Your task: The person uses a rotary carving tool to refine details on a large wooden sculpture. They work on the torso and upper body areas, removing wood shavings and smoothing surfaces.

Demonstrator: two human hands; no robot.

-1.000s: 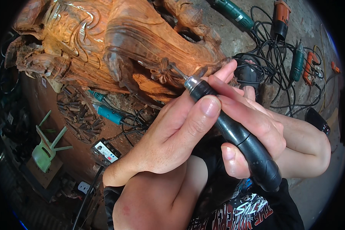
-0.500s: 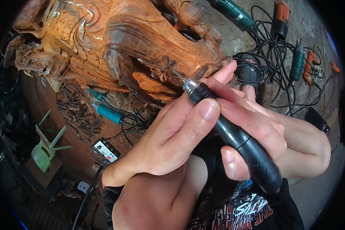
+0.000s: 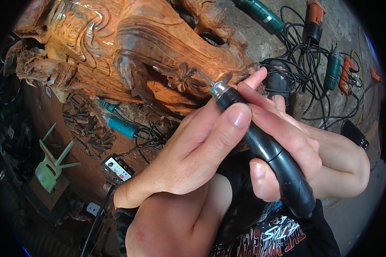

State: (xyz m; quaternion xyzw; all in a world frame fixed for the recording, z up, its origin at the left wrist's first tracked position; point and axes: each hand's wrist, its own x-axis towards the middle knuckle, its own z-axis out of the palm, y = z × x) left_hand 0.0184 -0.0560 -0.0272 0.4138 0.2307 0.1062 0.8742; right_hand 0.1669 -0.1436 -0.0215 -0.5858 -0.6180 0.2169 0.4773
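A black rotary carving handpiece (image 3: 273, 155) with a silver collar slants across the middle of the view. My right hand (image 3: 294, 143) is wrapped round its body, thumb underneath and fingers over the top. My left hand (image 3: 191, 152) presses its thumb against the handpiece behind the collar, with its other fingers stretched out beneath, partly hidden. The thin bit (image 3: 205, 77) ends at the right edge of a small carved flower (image 3: 182, 78); whether it touches the wood I cannot tell. This flower belongs to a large reddish-brown wood carving (image 3: 163, 40) with flowing folds.
Green power tools (image 3: 261, 15) and an orange one (image 3: 315, 19) lie at the far right among tangled black cables (image 3: 300, 55). To the left are a pile of carving bits (image 3: 90, 126), a teal tool (image 3: 121, 127), a white control box (image 3: 118, 169) and a green plastic chair (image 3: 49, 165).
The handpiece's front end has shifted slightly right, drawing the bit back from the flower's centre to its edge. Both hands keep their hold, and the carving stays still.
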